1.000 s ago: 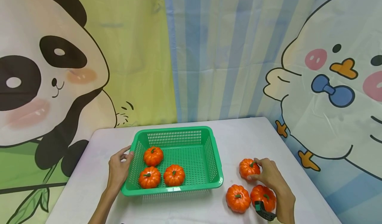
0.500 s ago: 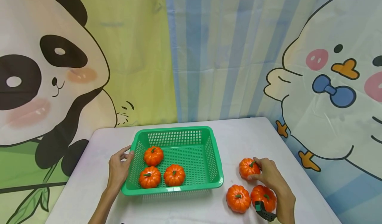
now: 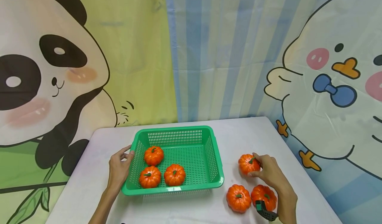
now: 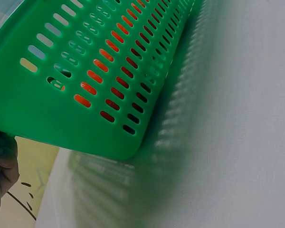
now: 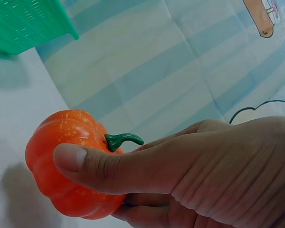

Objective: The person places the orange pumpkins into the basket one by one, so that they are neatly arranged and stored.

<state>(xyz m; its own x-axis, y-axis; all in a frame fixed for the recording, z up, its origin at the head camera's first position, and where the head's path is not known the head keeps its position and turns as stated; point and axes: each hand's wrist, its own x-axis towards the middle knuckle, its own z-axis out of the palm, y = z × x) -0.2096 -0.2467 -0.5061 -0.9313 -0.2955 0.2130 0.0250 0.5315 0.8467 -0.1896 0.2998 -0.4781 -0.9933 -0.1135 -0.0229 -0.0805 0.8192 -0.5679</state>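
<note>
My left hand (image 3: 117, 169) holds the left rim of a green plastic basket (image 3: 178, 189). In the left wrist view, part of that hand (image 4: 2, 166) shows at the corner of the basket wall (image 4: 61, 118). Three small orange pumpkins sit in the basket's left half, one of them a front pumpkin (image 3: 174, 175). To the right of the basket, my right hand (image 3: 271, 171) grips another pumpkin (image 3: 247, 164) by its side. In the right wrist view the thumb lies across this pumpkin (image 5: 71, 128), beside its green stem; the other fingers are mostly hidden behind it.
Two more pumpkins stand on the white table: one near the basket's front right corner, a left pumpkin (image 3: 238, 199), and a right pumpkin (image 3: 265, 197) below my right wrist, partly covered by a black wrist strap (image 3: 264, 212). Printed curtains (image 3: 209, 51) hang behind the table (image 3: 232, 134).
Over the last half second my right hand has raised its pumpkin slightly, away from the two beside it. The left hand and the basket have stayed in place.
</note>
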